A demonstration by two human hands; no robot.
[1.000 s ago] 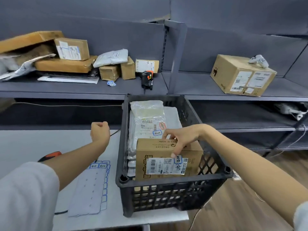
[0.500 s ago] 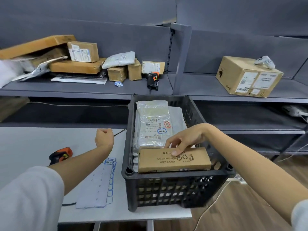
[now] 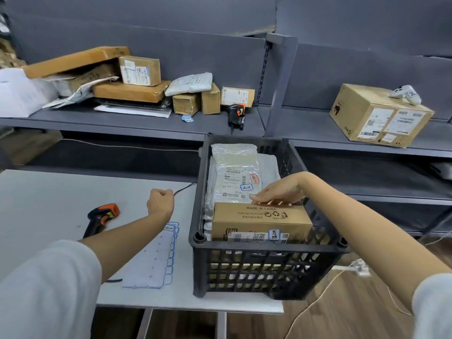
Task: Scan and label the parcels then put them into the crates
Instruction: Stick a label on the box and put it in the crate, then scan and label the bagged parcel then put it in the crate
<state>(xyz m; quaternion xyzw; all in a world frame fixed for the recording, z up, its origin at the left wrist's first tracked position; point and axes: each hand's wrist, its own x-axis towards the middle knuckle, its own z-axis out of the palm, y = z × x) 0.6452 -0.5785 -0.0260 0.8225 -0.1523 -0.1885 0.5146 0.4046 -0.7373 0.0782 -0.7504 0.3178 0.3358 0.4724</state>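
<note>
Sticker sheet [image 3: 156, 258] and scanner [image 3: 101, 216] lie on the table [image 3: 49, 192] left of the crate [image 3: 264, 272]; left hand [image 3: 160, 201] hovers above the table curled into a fist, holding nothing I can see. Labelled box [image 3: 261, 222] stands on edge against the crate's near wall, in front of the stacked bags [image 3: 234, 172], right hand [image 3: 278, 190] resting fairly straight fingers on its top back edge. I'd press it flush to the wall, label up, then let go; more parcels wait on the shelf [image 3: 137, 118] behind.
</note>
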